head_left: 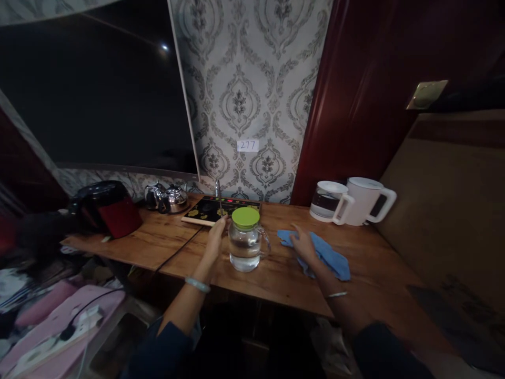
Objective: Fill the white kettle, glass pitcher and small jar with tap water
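Observation:
A clear glass pitcher with a green lid stands upright on the wooden counter, partly filled with water. Its handle points right. My left hand is upright just left of the pitcher, fingers stretched toward the induction cooktop; whether it touches the glass I cannot tell. A crumpled blue cloth lies right of the pitcher. Over the cloth's left part is my right hand, thumb and forefinger apart, its other fingers partly hidden.
Behind the pitcher sits a black cooktop with a thin metal spout. Two metal kettles and a red-black appliance stand left. A glass kettle and a white kettle stand back right, near a cardboard box.

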The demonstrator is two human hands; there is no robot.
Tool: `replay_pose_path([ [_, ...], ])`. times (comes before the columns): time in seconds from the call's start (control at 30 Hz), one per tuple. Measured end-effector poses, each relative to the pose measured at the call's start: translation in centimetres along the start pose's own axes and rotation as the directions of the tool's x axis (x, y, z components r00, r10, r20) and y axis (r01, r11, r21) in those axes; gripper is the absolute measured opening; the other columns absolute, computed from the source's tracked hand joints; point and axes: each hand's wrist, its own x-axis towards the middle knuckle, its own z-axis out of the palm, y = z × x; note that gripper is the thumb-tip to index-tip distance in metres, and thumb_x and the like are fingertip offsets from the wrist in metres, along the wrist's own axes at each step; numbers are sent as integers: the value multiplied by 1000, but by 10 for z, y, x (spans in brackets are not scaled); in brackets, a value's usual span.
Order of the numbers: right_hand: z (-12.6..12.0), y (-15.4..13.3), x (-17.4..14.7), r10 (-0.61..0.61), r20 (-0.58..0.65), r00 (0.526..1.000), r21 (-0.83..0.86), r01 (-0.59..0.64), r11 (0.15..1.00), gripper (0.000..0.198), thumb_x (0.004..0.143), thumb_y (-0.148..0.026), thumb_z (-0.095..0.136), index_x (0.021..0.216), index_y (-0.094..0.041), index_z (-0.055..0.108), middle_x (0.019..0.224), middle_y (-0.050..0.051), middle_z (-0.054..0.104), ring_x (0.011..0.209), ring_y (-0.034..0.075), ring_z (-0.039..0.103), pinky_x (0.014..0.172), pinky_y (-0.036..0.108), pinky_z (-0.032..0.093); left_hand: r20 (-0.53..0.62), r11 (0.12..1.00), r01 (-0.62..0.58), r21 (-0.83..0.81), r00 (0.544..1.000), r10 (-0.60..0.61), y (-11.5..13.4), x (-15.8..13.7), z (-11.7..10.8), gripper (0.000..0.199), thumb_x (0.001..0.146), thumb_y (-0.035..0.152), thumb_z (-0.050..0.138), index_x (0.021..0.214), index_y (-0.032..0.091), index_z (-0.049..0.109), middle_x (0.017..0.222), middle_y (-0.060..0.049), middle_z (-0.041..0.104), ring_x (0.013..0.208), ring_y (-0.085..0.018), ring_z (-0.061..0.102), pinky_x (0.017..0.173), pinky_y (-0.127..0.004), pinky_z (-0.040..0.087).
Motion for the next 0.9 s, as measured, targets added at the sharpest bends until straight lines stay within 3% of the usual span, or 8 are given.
replay_pose_path([
  [0.1,-29,29,-14,52,-52,997,-326,-66,943,50,79,-25,63,128,-18,69,144,17,60,145,38,39,120,60,23,-12,992,-55,113,998,57,-10,-22,-13,70,75,65,73,125,17,67,131,-16,69,126,-29,62,106,-40,46],
  [0.2,-42,52,-23,125,14,992,-670,-84,738,58,86,-32,62,143,-21,58,155,16,49,141,41,43,112,60,36,-4,971,-112,212,993,116,-20,-40,-19,65,79,61,71,129,21,63,136,-13,66,131,-27,59,108,-38,45],
  [0.3,-46,68,-28,74,84,994,-737,12,676,54,88,-23,56,142,-22,59,154,15,50,132,39,51,104,56,44,-27,956,-101,275,993,113,-28,-50,-24,66,75,58,74,128,20,62,135,-15,65,124,-28,61,102,-39,49],
  [0.43,-50,73,-25,-44,44,998,-663,62,746,53,78,-5,50,124,-20,72,134,14,66,121,32,59,105,45,45,-103,946,-87,311,987,125,-30,-59,-29,60,70,53,77,119,20,65,129,-15,66,110,-27,66,93,-40,53],
  [0.6,-53,63,-16,-23,-88,996,-550,-29,835,55,76,-10,44,123,-16,70,120,14,72,114,29,64,103,42,47,-105,926,-165,340,972,211,-18,-81,-19,38,76,49,73,101,20,69,104,-9,72,96,-24,67,85,-36,54],
  [0.67,-55,50,-20,-33,-185,982,-351,-34,936,53,74,-16,45,122,-16,69,116,13,73,110,29,66,101,44,49,-6,933,-153,327,987,163,-12,-95,-9,34,79,49,73,96,20,71,92,-6,72,86,-22,67,81,-33,53],
  [0.77,-58,18,-47,-150,-265,952,-68,136,988,45,75,-28,52,116,-19,69,115,12,73,107,29,66,100,47,50,239,953,-81,292,971,9,-4,-118,10,33,81,49,73,94,20,73,85,-6,73,83,-22,68,82,-35,54],
  [0.9,-51,-35,-114,-388,-250,887,-30,393,919,35,82,-33,60,115,-26,69,121,10,69,115,31,63,101,50,50,470,990,62,125,875,-114,0,-149,35,57,76,55,78,124,24,69,124,-12,71,115,-30,67,100,-43,52],
])
